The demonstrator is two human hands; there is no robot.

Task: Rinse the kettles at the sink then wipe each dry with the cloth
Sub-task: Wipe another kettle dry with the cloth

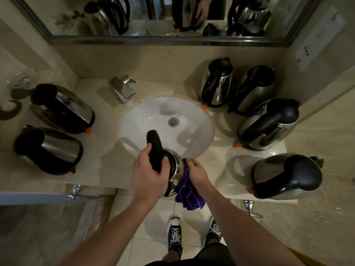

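Beige counter (99, 169), white sink (149, 116), mirror (153, 38) behind. Left hand (148, 175) gripped kettle (172, 167) handle; right hand (196, 171) clutched cloth (187, 196) at front edge.

Both forearms are bare to the lower edge of the view — no sleeves, watch or bands show on them. The left hand (148, 175) and right hand (197, 173) are gloveless and carry no rings that can be made out. Below, the person wears dark shorts (209, 255) and dark high-top canvas sneakers (174, 236) with white toe caps and white laces — the ankles above them are uncovered.
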